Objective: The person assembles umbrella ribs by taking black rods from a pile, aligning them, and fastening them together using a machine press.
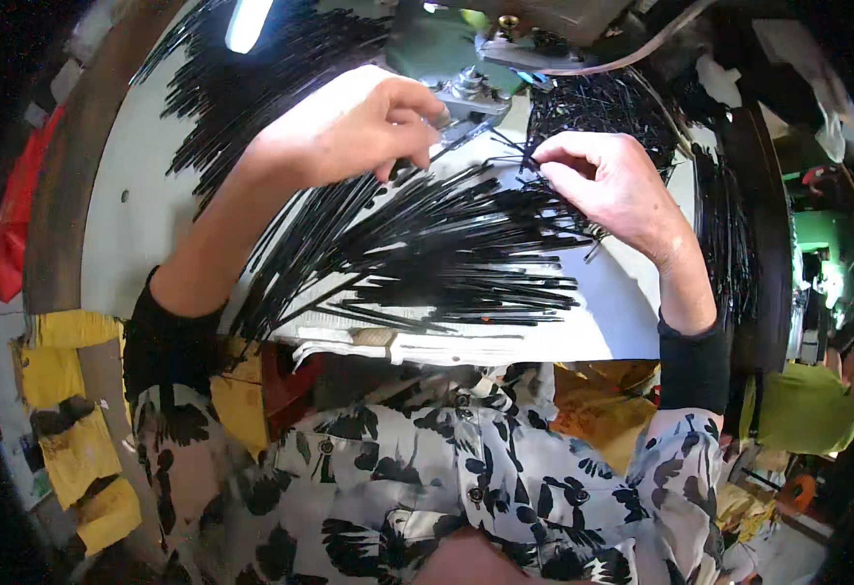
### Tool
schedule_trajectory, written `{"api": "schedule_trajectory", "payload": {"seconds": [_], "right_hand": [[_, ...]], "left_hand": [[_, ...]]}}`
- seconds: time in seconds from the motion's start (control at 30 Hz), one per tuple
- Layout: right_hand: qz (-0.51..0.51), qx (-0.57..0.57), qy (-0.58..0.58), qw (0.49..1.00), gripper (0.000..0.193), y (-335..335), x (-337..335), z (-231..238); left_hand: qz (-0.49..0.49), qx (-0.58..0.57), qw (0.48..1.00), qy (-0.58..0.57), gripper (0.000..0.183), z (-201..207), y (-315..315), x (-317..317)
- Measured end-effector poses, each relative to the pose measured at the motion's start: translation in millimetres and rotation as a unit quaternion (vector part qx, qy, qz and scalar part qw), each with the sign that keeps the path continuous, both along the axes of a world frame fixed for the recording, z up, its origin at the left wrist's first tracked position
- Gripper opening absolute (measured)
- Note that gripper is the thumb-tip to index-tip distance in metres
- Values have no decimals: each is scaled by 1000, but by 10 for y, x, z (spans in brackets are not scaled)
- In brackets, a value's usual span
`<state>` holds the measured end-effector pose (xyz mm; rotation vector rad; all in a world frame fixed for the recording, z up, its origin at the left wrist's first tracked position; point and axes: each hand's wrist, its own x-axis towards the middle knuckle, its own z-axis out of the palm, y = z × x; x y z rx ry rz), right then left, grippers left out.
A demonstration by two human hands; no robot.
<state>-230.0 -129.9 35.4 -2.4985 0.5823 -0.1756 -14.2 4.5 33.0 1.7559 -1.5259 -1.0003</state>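
Note:
My left hand [373, 127] is curled beside the metal fixture of a small bench machine [468, 90]; its fingertips are smeared, and what lies in them cannot be made out. My right hand [607, 180] pinches the ends of thin black strips [510, 151] between thumb and forefinger, just right of the fixture. Below both hands a fanned pile of long black strips [446, 253] covers the middle of the white table [612, 327]. A second heap of black strips [271, 78] lies beyond my left forearm.
Behind my right hand stands a tangled mass of short black pieces [598, 107]. More black strips [724, 224] hang along the right side. A bright lamp [249, 24] hangs at the top left, and a cable [632, 60] curves above the machine. White cloth strips [417, 348] run along the near edge.

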Motion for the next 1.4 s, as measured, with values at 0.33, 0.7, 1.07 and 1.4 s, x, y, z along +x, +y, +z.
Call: {"api": "schedule_trajectory", "payload": {"seconds": [0.33,0.7,1.07,1.4], "right_hand": [[-70,24,-60,995,18,-198,-182,-113],[-113,263,-183,940,10,-181,-300,-56],[-77,312,-351,879,8,166,321,-245],[-93,229,-172,953,19,243,287,-210]], "left_hand": [[-37,-35,999,-1,32,7,-117,-327],[-20,-35,998,38,30,-131,-341,-335],[22,17,959,283,18,-205,-207,-111],[92,-10,943,320,14,-254,-189,25]]}}
